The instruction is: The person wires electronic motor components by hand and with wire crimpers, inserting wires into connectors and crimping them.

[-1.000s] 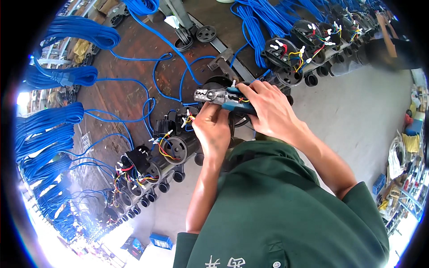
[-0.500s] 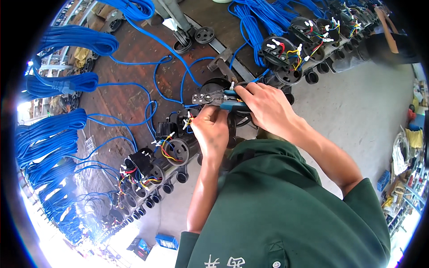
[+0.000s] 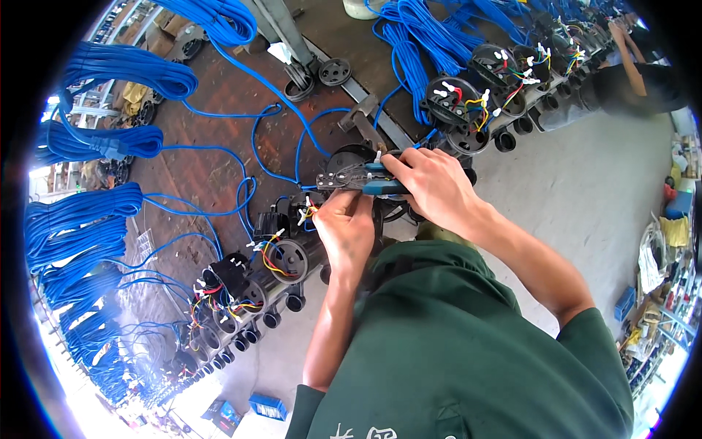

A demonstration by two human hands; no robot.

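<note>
My right hand (image 3: 441,184) is wrapped round the teal handles of crimping pliers (image 3: 384,188), which lie level with their flat metal jaws pointing left. Just below the jaws, my left hand (image 3: 344,230) is closed with its fingertips pressed together. What those fingers pinch is hidden by the tool and the hand. Under both hands sits a round black motor housing (image 3: 349,155), partly covered. A white wire connector (image 3: 379,156) sticks up beside the pliers' upper handle. A blue cable (image 3: 311,126) runs over the bench toward this housing.
More cylindrical motor units with open wiring (image 3: 291,260) stand in a row at lower left, others (image 3: 447,101) at upper right. Coiled blue cables (image 3: 88,219) hang along the left. A metal bracket (image 3: 360,117) lies beyond my hands. A blue crate (image 3: 268,407) rests on the floor.
The pliers' handles look slightly closer together, and my right hand has shifted a little. My left hand keeps its place at the jaws. The whole view has moved slightly.
</note>
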